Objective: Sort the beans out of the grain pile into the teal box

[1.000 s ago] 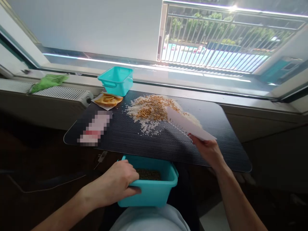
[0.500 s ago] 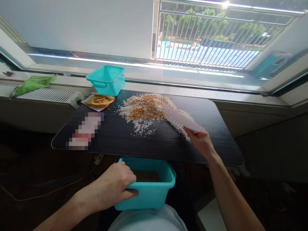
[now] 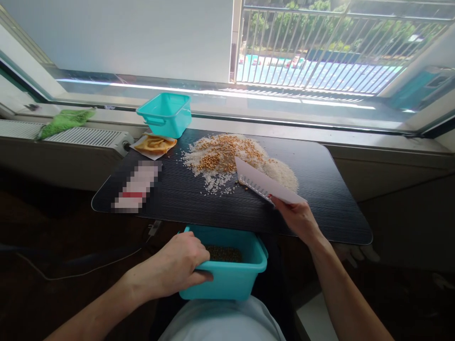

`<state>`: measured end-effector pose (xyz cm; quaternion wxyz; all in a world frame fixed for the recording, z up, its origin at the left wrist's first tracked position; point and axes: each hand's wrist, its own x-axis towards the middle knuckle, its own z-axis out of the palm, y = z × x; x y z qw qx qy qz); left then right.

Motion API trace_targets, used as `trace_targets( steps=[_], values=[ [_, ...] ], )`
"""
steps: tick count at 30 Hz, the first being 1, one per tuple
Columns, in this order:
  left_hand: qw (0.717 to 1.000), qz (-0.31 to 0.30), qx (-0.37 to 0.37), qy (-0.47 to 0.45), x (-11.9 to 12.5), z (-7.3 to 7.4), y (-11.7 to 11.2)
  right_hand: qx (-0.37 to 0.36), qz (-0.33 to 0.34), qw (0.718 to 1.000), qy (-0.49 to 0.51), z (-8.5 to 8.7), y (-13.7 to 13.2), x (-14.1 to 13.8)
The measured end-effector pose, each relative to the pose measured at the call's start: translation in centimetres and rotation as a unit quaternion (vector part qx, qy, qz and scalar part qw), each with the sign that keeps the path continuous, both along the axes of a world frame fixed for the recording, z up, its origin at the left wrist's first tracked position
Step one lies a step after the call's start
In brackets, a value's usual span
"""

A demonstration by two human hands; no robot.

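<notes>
My left hand (image 3: 186, 260) grips the near left rim of a turquoise plastic bin (image 3: 227, 280), which sits at my lap against the table's front edge. Small dark grains (image 3: 224, 254) cover part of its floor. In my right hand (image 3: 296, 215) is a thin white card (image 3: 267, 181) with slots along its lower edge, tilted over the tabletop. Beyond the card spreads a pile of white rice (image 3: 282, 174) with yellow-brown beans (image 3: 210, 162) mixed through it. A few beans lie close to the card's lower left edge.
A second turquoise bin (image 3: 169, 116) stands at the back left of the black table (image 3: 199, 208). Beside it lies a folded yellow cloth (image 3: 155, 143) on white paper. A blurred-out item (image 3: 137, 187) is at the left. A radiator (image 3: 85, 138) holds a green cloth (image 3: 67, 123).
My right hand has drawn the card toward me and slightly left, off the rice at the pile's right side. My left hand still holds the bin. The whole view has shifted a little.
</notes>
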<state>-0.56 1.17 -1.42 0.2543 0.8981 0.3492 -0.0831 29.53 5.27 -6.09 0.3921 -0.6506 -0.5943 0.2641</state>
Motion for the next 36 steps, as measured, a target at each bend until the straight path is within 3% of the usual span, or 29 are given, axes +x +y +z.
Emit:
trace_targets(
  steps=[9,14,18,22,24,29,36],
  values=[
    [1.000,-0.006,-0.002,-0.013,0.3,0.0,0.2,-0.013,0.009,1.000,0.019,0.4,-0.9,-0.3],
    [1.000,-0.016,-0.004,-0.024,0.7,0.3,0.2,-0.034,-0.007,0.999,-0.003,1.3,-2.9,1.2],
    [1.000,-0.021,-0.006,-0.017,1.0,0.5,0.2,-0.056,0.020,0.998,-0.007,1.5,-5.7,2.8],
    [1.000,-0.030,0.000,-0.004,1.3,0.6,0.3,-0.100,0.091,0.990,0.030,1.6,-7.6,3.2],
    [0.999,-0.035,0.005,-0.003,1.4,0.6,0.4,-0.096,0.100,0.990,0.031,1.6,-7.4,2.9],
    [0.999,-0.036,-0.002,-0.015,1.3,0.5,0.2,-0.055,0.049,0.997,0.019,1.2,-5.1,1.8],
    [1.000,-0.029,0.006,-0.006,0.4,0.6,0.2,-0.098,0.182,0.976,0.071,2.6,-4.5,0.1]
  ],
)
